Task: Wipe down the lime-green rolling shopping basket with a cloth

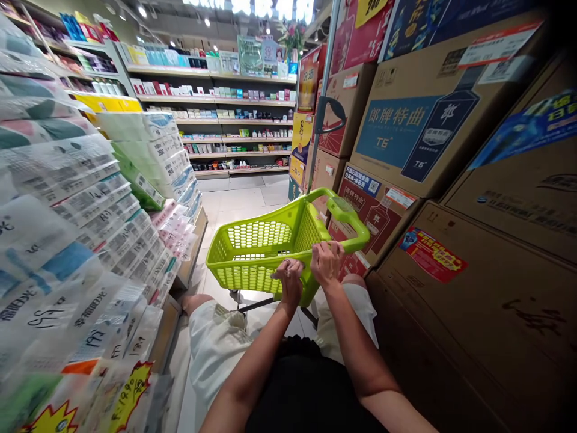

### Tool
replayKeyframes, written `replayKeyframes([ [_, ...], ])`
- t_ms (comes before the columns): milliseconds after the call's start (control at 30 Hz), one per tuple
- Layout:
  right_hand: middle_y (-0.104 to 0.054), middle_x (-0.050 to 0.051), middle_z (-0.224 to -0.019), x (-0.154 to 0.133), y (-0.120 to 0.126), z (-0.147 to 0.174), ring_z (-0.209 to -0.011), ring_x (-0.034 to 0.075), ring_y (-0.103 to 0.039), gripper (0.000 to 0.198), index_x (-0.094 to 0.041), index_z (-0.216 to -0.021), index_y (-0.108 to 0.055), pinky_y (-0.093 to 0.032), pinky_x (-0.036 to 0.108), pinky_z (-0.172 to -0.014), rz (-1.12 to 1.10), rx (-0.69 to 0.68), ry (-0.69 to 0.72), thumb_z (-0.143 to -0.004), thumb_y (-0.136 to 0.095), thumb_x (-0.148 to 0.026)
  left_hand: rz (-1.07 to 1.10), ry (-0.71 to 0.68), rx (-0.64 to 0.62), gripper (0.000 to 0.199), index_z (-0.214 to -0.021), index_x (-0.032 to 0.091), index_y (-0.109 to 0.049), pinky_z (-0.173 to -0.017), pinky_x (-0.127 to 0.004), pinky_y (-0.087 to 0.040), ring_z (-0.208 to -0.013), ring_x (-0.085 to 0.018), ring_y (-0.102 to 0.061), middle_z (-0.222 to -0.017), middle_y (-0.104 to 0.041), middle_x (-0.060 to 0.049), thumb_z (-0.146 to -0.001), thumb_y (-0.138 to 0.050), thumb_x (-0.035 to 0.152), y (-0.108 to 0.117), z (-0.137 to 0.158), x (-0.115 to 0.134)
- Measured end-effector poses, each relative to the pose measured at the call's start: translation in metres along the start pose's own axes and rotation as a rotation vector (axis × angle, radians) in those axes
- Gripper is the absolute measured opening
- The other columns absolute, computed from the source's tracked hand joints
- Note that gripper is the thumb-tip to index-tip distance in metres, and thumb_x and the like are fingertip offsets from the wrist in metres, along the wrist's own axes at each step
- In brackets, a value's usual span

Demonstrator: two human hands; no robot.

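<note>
From where I stand, the lime-green shopping trolley (pixel 256 263) sits in the aisle just beyond the person's knees, its basket to the left and its looped handle (pixel 354 219) to the right, turned sideways so its near side falls within easy reach. The right hand (pixel 327 260) is closed around the near arm of the handle, where it meets the basket, likely a firm place to steady it. The left hand (pixel 289 272) has its fingers loosely curled by the near rim; I can't tell whether it touches the rim or pinches anything small. On the left, bagged tissue packs (pixel 90 210) lie flat in layers, probably for stability; on the right, printed liquor cartons (pixel 406 135) stack squarely, leaving a narrow aisle between
</note>
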State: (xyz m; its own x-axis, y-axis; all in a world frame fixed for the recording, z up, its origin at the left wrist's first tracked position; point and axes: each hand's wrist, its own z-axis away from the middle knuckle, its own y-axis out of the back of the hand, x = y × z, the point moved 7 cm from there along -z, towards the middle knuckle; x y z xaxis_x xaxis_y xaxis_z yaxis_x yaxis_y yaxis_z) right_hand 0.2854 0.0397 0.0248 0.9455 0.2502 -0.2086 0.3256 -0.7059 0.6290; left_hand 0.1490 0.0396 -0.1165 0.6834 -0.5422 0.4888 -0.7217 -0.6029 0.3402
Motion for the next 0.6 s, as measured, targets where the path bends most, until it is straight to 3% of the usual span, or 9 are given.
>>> replayKeyframes([
  [133, -0.071, 0.009, -0.1, -0.001, -0.001, -0.001, -0.111, 0.027, -0.051, 0.043, -0.023, -0.092, -0.07, -0.022, 0.043, -0.113, 0.013, -0.042, 0.01, -0.109, -0.032, -0.032, 0.011, 0.013, -0.144, 0.021, -0.106, 0.02, -0.071, -0.095, -0.044, -0.055, -0.106, -0.026, -0.062, -0.107, -0.065, -0.012, -0.096, -0.053, 0.021, -0.006, 0.027, 0.001],
  [233, -0.071, 0.008, -0.099, -0.002, -0.001, -0.001, -0.111, 0.027, -0.051, 0.043, -0.024, -0.091, -0.07, -0.022, 0.042, -0.112, 0.013, -0.034, 0.032, -0.109, -0.032, -0.033, 0.012, 0.124, -0.221, 0.022, -0.101, 0.024, -0.073, -0.091, -0.042, -0.055, -0.098, -0.025, -0.062, -0.101, -0.067, -0.009, -0.095, -0.052, 0.022, -0.003, 0.046, -0.012],
  [300, -0.071, 0.007, -0.098, -0.002, -0.001, -0.001, -0.11, 0.027, -0.05, 0.043, -0.024, -0.091, -0.07, -0.022, 0.042, -0.112, 0.013, -0.021, 0.039, -0.109, -0.032, -0.033, 0.007, 0.172, -0.172, 0.024, -0.101, 0.023, -0.072, -0.097, -0.047, -0.053, -0.106, -0.027, -0.061, -0.109, -0.065, -0.012, -0.096, -0.049, 0.02, 0.004, 0.038, -0.021],
  [467, -0.071, 0.007, -0.099, 0.0, -0.001, -0.002, -0.11, 0.026, -0.051, 0.042, -0.024, -0.091, -0.07, -0.022, 0.042, -0.112, 0.019, -0.042, 0.035, -0.109, -0.033, -0.033, 0.042, 0.168, 0.166, 0.024, -0.107, 0.02, -0.07, -0.111, -0.057, -0.044, -0.129, -0.03, -0.051, -0.125, -0.055, -0.018, -0.094, -0.049, 0.016, 0.032, -0.001, -0.035],
  [600, -0.071, 0.007, -0.099, 0.003, 0.0, -0.002, -0.11, 0.027, -0.051, 0.042, -0.024, -0.092, -0.07, -0.022, 0.042, -0.113, 0.038, -0.054, 0.027, -0.109, -0.033, -0.033, 0.181, 0.396, 0.079, 0.015, -0.092, 0.019, -0.069, -0.106, -0.056, -0.048, -0.114, -0.029, -0.058, -0.11, -0.059, -0.014, -0.092, -0.056, 0.027, 0.031, 0.029, -0.055],
])
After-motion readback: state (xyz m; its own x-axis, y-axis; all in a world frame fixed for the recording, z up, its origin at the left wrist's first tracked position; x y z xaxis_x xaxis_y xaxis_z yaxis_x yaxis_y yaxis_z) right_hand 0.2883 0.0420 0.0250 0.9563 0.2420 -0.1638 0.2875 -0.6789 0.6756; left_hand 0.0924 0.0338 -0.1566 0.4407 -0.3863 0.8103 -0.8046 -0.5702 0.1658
